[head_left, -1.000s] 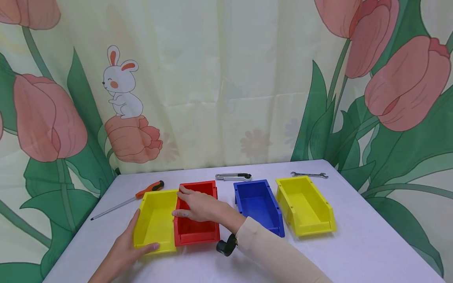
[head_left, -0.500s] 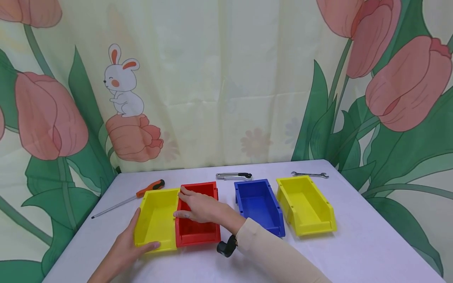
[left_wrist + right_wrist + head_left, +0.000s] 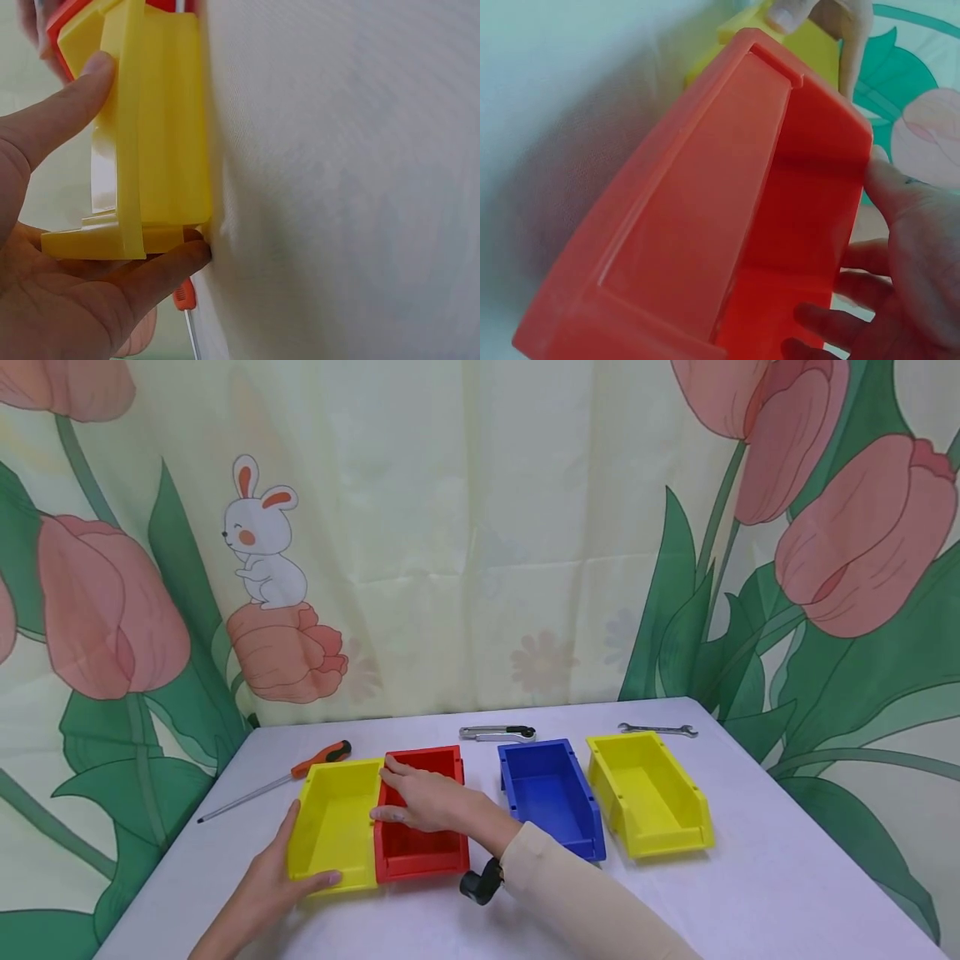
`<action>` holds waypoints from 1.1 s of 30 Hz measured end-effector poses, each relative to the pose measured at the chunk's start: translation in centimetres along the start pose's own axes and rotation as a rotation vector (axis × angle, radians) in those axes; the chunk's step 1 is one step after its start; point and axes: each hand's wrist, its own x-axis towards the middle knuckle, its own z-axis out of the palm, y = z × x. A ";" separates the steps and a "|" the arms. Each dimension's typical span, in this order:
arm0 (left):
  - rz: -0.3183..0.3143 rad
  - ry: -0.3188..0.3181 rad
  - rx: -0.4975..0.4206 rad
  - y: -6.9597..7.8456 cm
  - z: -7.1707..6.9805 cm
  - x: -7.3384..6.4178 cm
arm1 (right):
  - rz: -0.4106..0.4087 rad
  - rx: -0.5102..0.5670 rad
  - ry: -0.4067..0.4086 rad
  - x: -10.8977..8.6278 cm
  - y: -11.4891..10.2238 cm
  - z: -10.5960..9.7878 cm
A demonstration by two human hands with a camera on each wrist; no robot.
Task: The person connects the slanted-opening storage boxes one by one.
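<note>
Two open-front storage bins, a yellow one (image 3: 333, 831) and a red one (image 3: 420, 865), stand side by side at the left, their neighbouring rims meeting. My left hand (image 3: 262, 878) grips the yellow bin's near left corner. Its thumb (image 3: 79, 94) lies over the front lip while the fingers run along the outer side. Reaching across the red bin, my right hand (image 3: 431, 797) holds that bin's left wall, its thumb (image 3: 885, 176) on the rim. Some right fingertips (image 3: 829, 319) show inside the red bin.
A blue bin (image 3: 551, 802) and a second yellow bin (image 3: 648, 793) stand to the right. Behind the bins lie an orange-handled screwdriver (image 3: 318, 760), a silver-and-black utility knife (image 3: 497, 733) and a wrench (image 3: 657, 730). A printed curtain (image 3: 480, 543) hangs along the table's back edge.
</note>
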 end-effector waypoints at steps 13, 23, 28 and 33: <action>-0.012 -0.004 -0.004 0.1 -0.1 0.0 | 0.008 0.007 -0.004 0.1 0.0 0.3; -0.008 -0.008 -0.014 0.0 0.0 0.0 | 0.017 0.008 -0.007 0.2 0.1 0.7; -0.005 -0.005 -0.009 0.1 0.1 0.0 | 0.024 0.020 -0.009 0.1 0.1 0.7; 0.000 -0.002 -0.006 0.3 0.0 0.0 | 0.028 0.012 -0.004 0.0 0.1 1.0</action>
